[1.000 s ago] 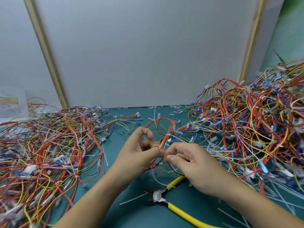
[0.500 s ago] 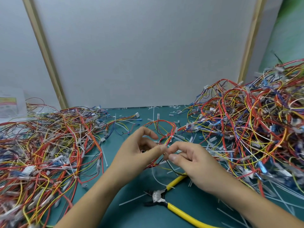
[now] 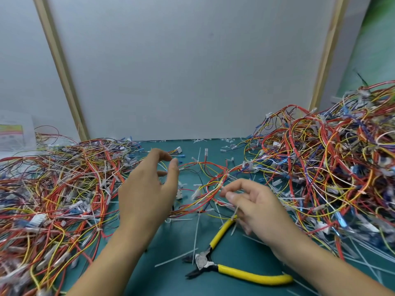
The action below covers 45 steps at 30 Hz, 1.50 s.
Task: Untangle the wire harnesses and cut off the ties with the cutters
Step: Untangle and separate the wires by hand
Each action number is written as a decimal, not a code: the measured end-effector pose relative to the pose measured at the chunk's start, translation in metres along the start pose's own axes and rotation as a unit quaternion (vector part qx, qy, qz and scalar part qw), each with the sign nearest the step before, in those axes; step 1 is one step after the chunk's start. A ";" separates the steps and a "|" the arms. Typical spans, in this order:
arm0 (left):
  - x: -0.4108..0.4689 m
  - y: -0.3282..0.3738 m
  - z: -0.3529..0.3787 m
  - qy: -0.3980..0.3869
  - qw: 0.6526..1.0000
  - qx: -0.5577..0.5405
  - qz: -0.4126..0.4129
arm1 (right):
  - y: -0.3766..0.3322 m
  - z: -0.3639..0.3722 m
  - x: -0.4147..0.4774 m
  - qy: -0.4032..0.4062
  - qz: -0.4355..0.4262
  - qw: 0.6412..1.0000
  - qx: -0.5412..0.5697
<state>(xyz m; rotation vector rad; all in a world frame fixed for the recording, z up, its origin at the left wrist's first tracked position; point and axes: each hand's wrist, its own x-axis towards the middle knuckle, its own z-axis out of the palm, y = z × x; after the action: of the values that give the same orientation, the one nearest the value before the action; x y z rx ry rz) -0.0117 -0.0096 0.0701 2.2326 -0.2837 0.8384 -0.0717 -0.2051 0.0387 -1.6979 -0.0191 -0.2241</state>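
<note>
Blur hides whether the right hand point(image 3: 254, 201) pinches a tie point(image 3: 236, 213); it covers one cutters point(image 3: 205, 261) handle's tip. The left pile point(image 3: 53, 189) and right pile point(image 3: 331, 167) run off-frame; the label point(image 3: 12, 135) print is unreadable.

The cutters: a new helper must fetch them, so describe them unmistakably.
On the green mat, in the gap between the left heap and right heap of wires, look by the right hand. The cutters lie flat, handles splayed: the only tool, with thick yellow grips among white ties.

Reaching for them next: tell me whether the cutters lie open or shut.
Open: the cutters lie unheld, yellow handles splayed wide, blade tips apart.
</note>
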 end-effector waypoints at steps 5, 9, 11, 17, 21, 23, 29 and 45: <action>0.002 0.002 -0.009 0.102 0.989 0.067 0.083 | -0.001 -0.006 0.003 0.116 -0.007 0.993 0.035; 0.006 -0.004 -0.014 0.198 0.960 0.055 0.192 | 0.000 -0.010 0.007 0.157 -0.048 0.986 0.028; 0.002 0.000 -0.008 0.151 0.962 -0.028 0.225 | 0.001 -0.006 0.005 0.122 -0.084 0.989 -0.009; -0.008 0.012 0.012 -0.254 0.945 -0.202 0.029 | 0.004 0.013 -0.012 -0.078 -0.180 0.959 -0.207; -0.014 0.008 0.019 -0.402 0.875 -0.253 -0.089 | 0.003 0.013 -0.014 -0.119 -0.194 0.945 -0.233; -0.015 0.008 0.022 -0.389 0.853 -0.329 -0.112 | 0.003 0.012 -0.015 -0.115 -0.196 0.940 -0.255; -0.010 0.006 0.018 -0.295 0.897 -0.329 -0.014 | -0.013 0.003 -0.011 0.117 -0.244 0.938 -0.217; -0.016 0.006 0.024 -0.303 0.882 -0.361 0.019 | -0.011 0.004 -0.010 0.015 -0.167 0.956 -0.240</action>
<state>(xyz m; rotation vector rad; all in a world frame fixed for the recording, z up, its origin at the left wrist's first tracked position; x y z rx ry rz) -0.0149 -0.0317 0.0502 1.6976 -0.7935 -0.0201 -0.0823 -0.1987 0.0474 -2.1715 -0.2484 -0.5406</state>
